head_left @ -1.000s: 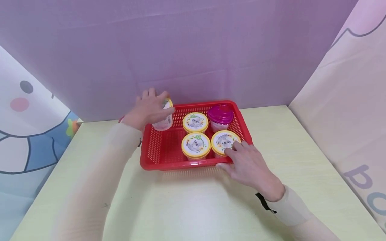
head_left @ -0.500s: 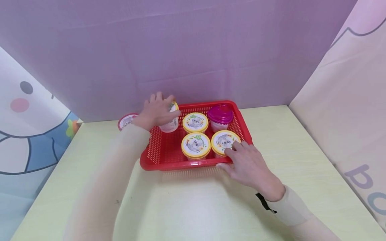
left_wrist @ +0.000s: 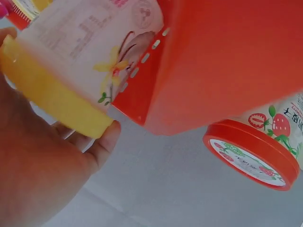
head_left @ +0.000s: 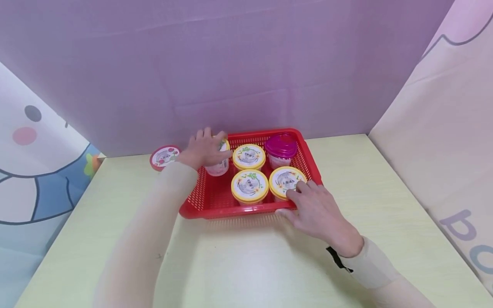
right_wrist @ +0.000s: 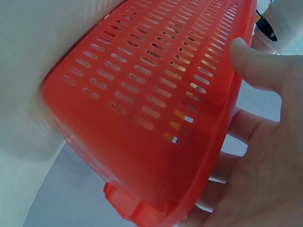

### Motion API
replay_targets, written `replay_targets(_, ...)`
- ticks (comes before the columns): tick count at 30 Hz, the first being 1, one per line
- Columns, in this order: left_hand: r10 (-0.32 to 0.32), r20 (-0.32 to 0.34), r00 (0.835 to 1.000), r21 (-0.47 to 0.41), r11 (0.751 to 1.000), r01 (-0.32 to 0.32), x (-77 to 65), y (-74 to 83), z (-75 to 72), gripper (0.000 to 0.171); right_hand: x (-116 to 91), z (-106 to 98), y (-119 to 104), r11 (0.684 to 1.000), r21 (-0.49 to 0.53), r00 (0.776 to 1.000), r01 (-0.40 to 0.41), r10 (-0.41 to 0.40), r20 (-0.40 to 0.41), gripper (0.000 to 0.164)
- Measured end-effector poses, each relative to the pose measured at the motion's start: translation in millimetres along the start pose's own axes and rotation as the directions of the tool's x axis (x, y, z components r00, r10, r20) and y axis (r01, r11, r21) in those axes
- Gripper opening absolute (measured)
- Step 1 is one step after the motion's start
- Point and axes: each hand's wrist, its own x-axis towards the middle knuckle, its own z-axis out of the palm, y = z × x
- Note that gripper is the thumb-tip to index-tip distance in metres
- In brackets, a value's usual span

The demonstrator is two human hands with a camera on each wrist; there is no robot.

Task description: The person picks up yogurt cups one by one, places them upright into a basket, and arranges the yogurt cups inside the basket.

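Observation:
My left hand (head_left: pixel 202 149) grips a clear cup with a yellow lid (head_left: pixel 218 168) from above, at the left back of the red plastic basket (head_left: pixel 215 212). In the left wrist view, fingers curl round the yellow lid, and the cup (left_wrist: pixel 90 42) shows a printed flower beside the basket wall. My right hand (head_left: pixel 317 209) holds the basket's front right rim, thumb outside and fingers over the edge. Those fingers overlap a yellow-lidded cup (head_left: pixel 286 182). Two more yellow-lidded cups, one behind (head_left: pixel 249 156) and one in front (head_left: pixel 250 186), stand mid-basket, with a magenta-lidded cup (head_left: pixel 281 147) at the back right.
A strawberry-printed cup with a red lid (head_left: pixel 165 156) stands on the pale table (head_left: pixel 246 265), just left of the basket. A purple cloth (head_left: pixel 246 64) rises directly behind the basket. Printed cloth panels flank the table on both sides.
My left hand has moved right and down, lowering the yellow-lidded cup into the basket's left part. The red-lidded cup has come into sight behind the arm. The right hand holds still.

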Motion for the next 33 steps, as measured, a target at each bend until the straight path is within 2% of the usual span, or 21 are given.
replay_targets(6, -0.036, 0.086, 0.996, -0.019, 0.999, 0.038, 1.3, 1.5, 1.3, 0.084, 0, 0, -2, 1.000, -0.003, 1.000, 0.006, -0.006, -0.004, 0.051)
replay_targets(10, -0.032, 0.133, 0.991, -0.012, 0.999, 0.034, 3.1, 3.2, 1.0, 0.084, 0, 0, -2, 1.000, 0.001, 1.000, 0.003, -0.003, -0.006, 0.051)
replay_targets(14, -0.034, 0.163, 0.986, -0.025, 0.999, 0.038, 1.5, 5.2, -0.4, 0.086, 1, 1, -3, 1.000, 0.006, 1.000, 0.003, -0.003, -0.001, 0.052)
replay_targets(21, -0.086, 0.204, 0.975, -0.038, 0.995, 0.096, -2.1, 6.5, -0.4, 0.091, 1, 2, -3, 1.000, -0.004, 1.000, 0.005, -0.005, 0.008, 0.052)
replay_targets(27, -0.126, 0.253, 0.959, -0.066, 0.987, 0.147, 0.6, 9.5, 4.0, 0.104, 1, 1, -4, 1.000, 0.001, 1.000, -0.001, 0.001, 0.017, 0.052)
replay_targets(33, -0.127, 0.259, 0.957, -0.084, 0.985, 0.154, 4.3, 12.3, 6.0, 0.109, 2, 1, -4, 1.000, -0.002, 1.000, 0.002, -0.002, 0.012, 0.052)
